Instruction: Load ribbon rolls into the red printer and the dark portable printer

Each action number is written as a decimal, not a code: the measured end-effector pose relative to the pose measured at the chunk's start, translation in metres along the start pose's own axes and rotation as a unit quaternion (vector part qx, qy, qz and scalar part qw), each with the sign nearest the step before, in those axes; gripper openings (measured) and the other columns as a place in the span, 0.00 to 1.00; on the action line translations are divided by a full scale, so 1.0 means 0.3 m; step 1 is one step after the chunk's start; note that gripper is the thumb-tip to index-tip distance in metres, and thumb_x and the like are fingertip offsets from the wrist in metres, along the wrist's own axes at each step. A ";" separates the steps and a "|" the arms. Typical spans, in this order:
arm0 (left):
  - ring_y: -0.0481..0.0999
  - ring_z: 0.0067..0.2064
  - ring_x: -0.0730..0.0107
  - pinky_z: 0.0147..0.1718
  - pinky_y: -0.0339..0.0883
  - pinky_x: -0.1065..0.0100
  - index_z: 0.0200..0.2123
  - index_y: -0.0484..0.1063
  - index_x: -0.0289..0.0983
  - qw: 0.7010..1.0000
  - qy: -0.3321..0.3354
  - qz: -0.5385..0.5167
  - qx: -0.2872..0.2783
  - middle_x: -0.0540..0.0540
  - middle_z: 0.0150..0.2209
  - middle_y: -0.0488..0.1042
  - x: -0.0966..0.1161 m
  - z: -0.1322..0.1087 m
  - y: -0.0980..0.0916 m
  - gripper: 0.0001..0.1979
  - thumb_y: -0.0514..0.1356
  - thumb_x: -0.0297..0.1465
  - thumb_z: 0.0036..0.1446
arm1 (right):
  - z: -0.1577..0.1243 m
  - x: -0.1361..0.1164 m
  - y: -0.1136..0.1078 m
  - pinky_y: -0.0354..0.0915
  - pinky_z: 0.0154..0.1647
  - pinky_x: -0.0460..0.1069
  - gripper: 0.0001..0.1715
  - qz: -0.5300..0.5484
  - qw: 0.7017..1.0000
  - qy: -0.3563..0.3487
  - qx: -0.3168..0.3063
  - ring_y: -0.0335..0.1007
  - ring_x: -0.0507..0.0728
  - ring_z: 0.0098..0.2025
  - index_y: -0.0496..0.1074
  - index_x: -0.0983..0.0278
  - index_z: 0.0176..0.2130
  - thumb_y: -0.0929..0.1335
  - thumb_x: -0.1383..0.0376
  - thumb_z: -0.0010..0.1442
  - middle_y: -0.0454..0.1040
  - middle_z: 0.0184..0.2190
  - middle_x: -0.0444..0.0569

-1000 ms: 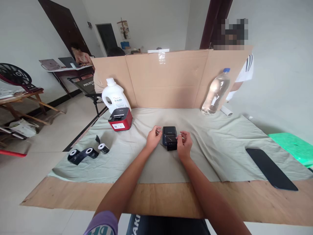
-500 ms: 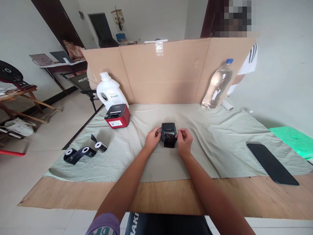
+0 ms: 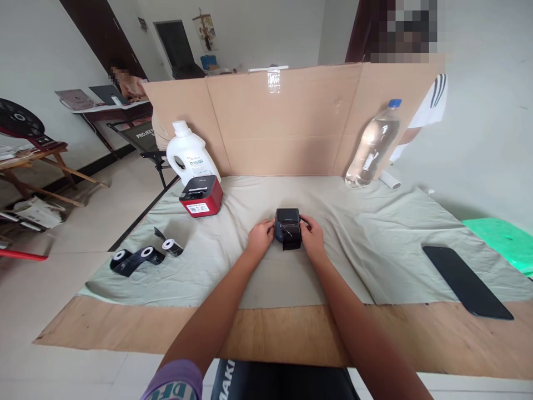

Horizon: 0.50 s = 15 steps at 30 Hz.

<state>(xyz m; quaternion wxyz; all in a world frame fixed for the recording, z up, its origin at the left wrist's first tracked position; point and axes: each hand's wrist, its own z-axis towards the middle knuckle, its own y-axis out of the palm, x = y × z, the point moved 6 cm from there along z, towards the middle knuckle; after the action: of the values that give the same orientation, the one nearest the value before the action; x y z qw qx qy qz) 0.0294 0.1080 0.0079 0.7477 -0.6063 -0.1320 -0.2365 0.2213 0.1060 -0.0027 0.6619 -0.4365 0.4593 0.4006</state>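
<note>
The small black machine (image 3: pixel 287 215) sits mid-cloth (image 3: pixel 270 291) between left hand (image 3: pixel 261 235) and right hand (image 3: pixel 312 233), bent fingers touching its sides; whether they grip, I cannot tell. The red box's (image 3: pixel 213 199) label (image 3: pixel 197 208) is illegible. The chair (image 3: pixel 140 141) reads "PROJEEY"; the trousers (image 3: pixel 287 383), "MAKI".

A small, boxy, black plastic device with a dark bluish side (image 3: pixel 287 215) sits flat and upright on the wrinkled, pale grey-green cloth (image 3: pixel 258 289). A glossy black strip (image 3: pixel 292 239) hangs over its front, toward the right, creased near the top.
</note>
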 end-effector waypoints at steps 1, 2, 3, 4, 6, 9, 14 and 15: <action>0.77 0.42 0.66 0.36 0.65 0.70 0.54 0.78 0.45 1.000 0.004 0.018 -0.005 0.46 0.43 0.78 0.006 -0.002 -0.003 0.18 0.51 0.31 0.69 | 0.004 0.003 0.000 0.69 0.47 0.56 0.26 0.002 1.000 -0.003 -0.002 0.74 0.61 0.40 0.77 0.66 0.50 0.64 0.56 0.59 0.80 0.36 0.52; 0.77 0.43 0.66 0.36 0.65 0.70 0.52 0.78 0.45 0.999 0.007 0.036 -0.011 0.46 0.44 0.78 0.012 -0.004 -0.006 0.18 0.49 0.32 0.70 | 0.007 0.007 0.001 0.70 0.49 0.57 0.26 0.005 1.000 -0.003 -0.002 0.75 0.62 0.42 0.77 0.67 0.49 0.64 0.56 0.59 0.81 0.38 0.53; 0.77 0.43 0.66 0.36 0.65 0.69 0.51 0.79 0.45 0.998 0.008 0.054 -0.019 0.46 0.44 0.78 0.017 -0.005 -0.007 0.19 0.48 0.32 0.71 | 0.011 0.010 0.002 0.70 0.51 0.58 0.26 0.006 1.000 -0.002 0.000 0.75 0.62 0.44 0.78 0.67 0.49 0.64 0.56 0.59 0.81 0.39 0.53; 0.77 0.43 0.65 0.35 0.65 0.69 0.49 0.80 0.45 0.997 0.007 0.072 -0.026 0.46 0.44 0.78 0.021 -0.005 -0.008 0.20 0.47 0.33 0.72 | 0.013 0.014 0.004 0.70 0.52 0.58 0.26 0.006 1.000 -0.001 0.001 0.76 0.63 0.45 0.78 0.67 0.49 0.64 0.56 0.59 0.81 0.41 0.54; 0.77 0.45 0.64 0.36 0.66 0.69 0.48 0.80 0.44 0.994 0.012 0.102 -0.038 0.45 0.45 0.78 0.028 -0.004 -0.006 0.20 0.46 0.33 0.72 | 0.017 0.019 0.009 0.69 0.55 0.60 0.26 0.010 1.000 0.000 0.006 0.76 0.64 0.48 0.77 0.67 0.50 0.64 0.57 0.59 0.81 0.46 0.56; 0.76 0.50 0.62 0.36 0.67 0.68 0.54 0.76 0.43 0.989 0.024 0.137 -0.045 0.44 0.47 0.78 0.036 0.000 0.001 0.19 0.48 0.30 0.70 | 0.020 0.028 0.017 0.69 0.57 0.60 0.26 0.036 0.999 0.006 0.017 0.76 0.64 0.53 0.74 0.68 0.53 0.64 0.59 0.59 0.79 0.51 0.60; 0.75 0.51 0.60 0.36 0.68 0.67 0.58 0.73 0.41 0.985 0.037 0.161 -0.045 0.42 0.48 0.77 0.037 0.003 0.012 0.21 0.49 0.26 0.67 | 0.018 0.045 0.022 0.70 0.57 0.61 0.30 0.073 0.997 0.029 0.020 0.77 0.64 0.52 0.68 0.67 0.58 0.67 0.58 0.58 0.77 0.53 0.62; 0.75 0.51 0.59 0.36 0.68 0.66 0.57 0.74 0.40 0.985 0.041 0.160 -0.045 0.42 0.48 0.77 0.036 0.004 0.013 0.21 0.49 0.25 0.67 | 0.018 0.046 0.022 0.70 0.57 0.61 0.30 0.075 0.997 0.031 0.019 0.77 0.64 0.52 0.68 0.66 0.57 0.67 0.57 0.58 0.77 0.53 0.62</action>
<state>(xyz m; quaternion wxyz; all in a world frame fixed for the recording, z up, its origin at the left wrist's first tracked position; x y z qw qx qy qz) 0.0408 0.1076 0.0101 0.7526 -0.6425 0.0080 -0.1442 0.2201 0.1149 -0.0164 0.6236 -0.4006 0.5182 0.4267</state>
